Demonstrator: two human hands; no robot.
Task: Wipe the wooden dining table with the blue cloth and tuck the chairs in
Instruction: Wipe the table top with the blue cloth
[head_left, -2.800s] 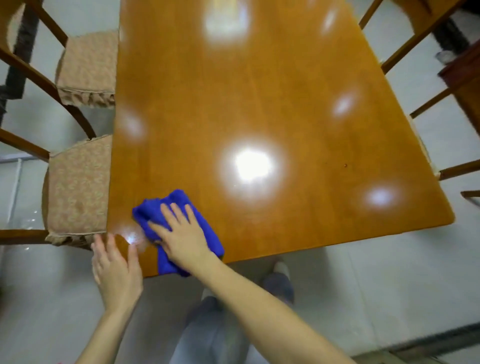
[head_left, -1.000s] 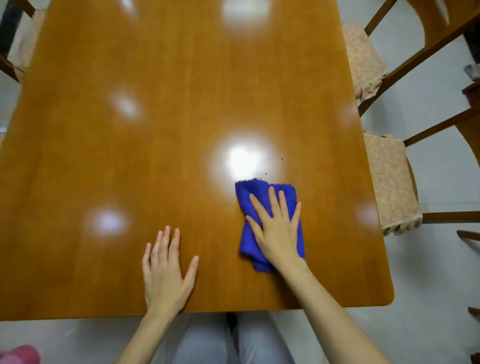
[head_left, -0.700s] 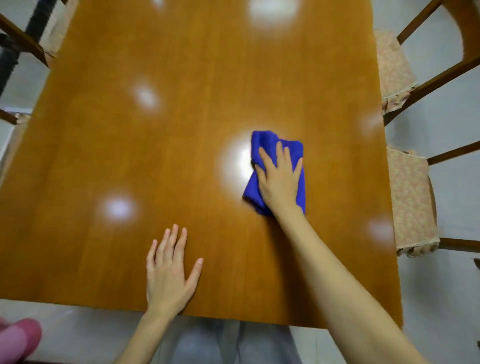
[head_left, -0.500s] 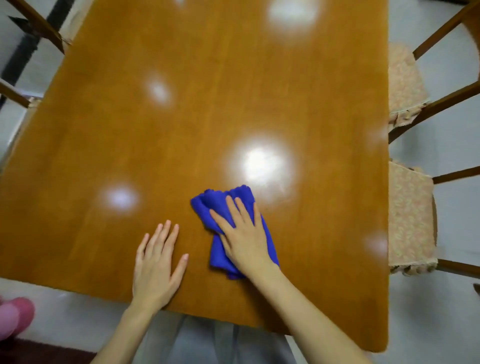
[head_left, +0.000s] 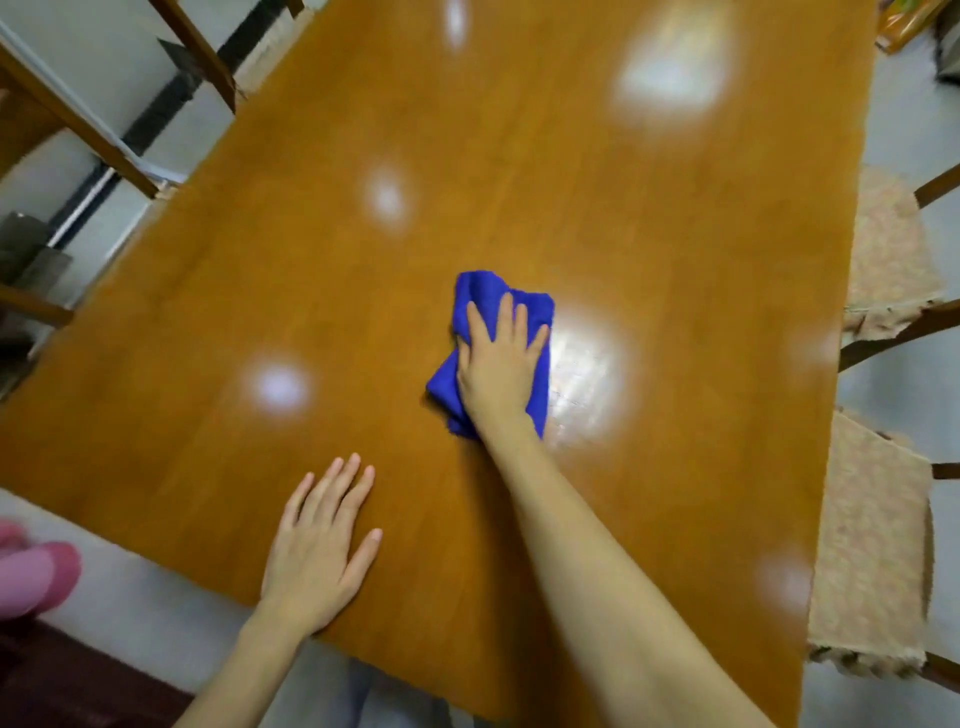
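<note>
The left hand (head_left: 319, 545) lies flat, fingers straight, on the wooden surface (head_left: 519, 156) near its front edge, a sound brace for leaning into the reach. Just right of centre the blue cloth (head_left: 480, 286) sits bunched under the right hand (head_left: 498, 358), whose spread fingers press it down. Overlapping strokes under even palm pressure, with the cloth smoothed flatter, would likely clean best, working toward the cushioned chairs (head_left: 872, 545) at the right edge.

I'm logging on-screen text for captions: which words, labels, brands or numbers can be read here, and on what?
None can be read.
The blue cloth, the wooden table and the chair cushions show no lettering.
The orange object at the top right corner is too blurred to tell.
</note>
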